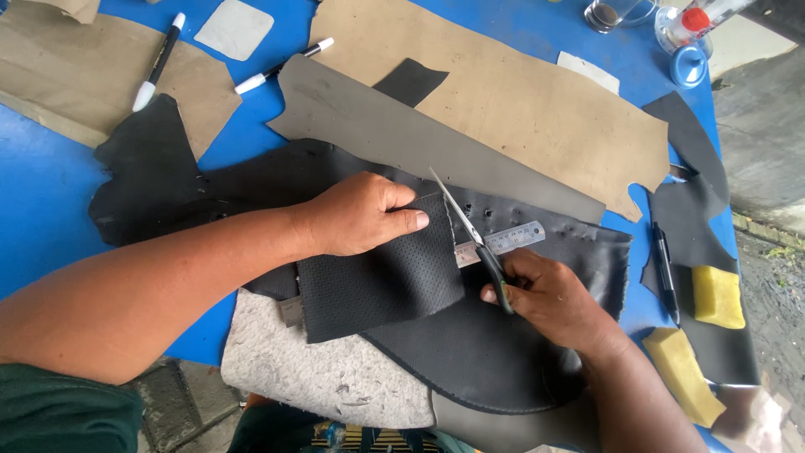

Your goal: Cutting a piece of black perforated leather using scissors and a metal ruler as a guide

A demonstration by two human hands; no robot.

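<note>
My left hand (360,214) presses flat on a black perforated piece (381,277) lying on a large black leather sheet (470,344). My right hand (545,294) grips the black handles of a pair of scissors (470,231), whose blades point up and away along the perforated piece's right edge. A steel ruler (507,242) lies under the scissors, partly hidden by the perforated piece.
Tan and grey leather sheets (520,101) cover the blue table (42,201) beyond. Two white markers (159,63) lie at the far left, a black pen (667,273) and two yellow sponges (717,295) at the right. Small containers (683,33) stand at the far right corner.
</note>
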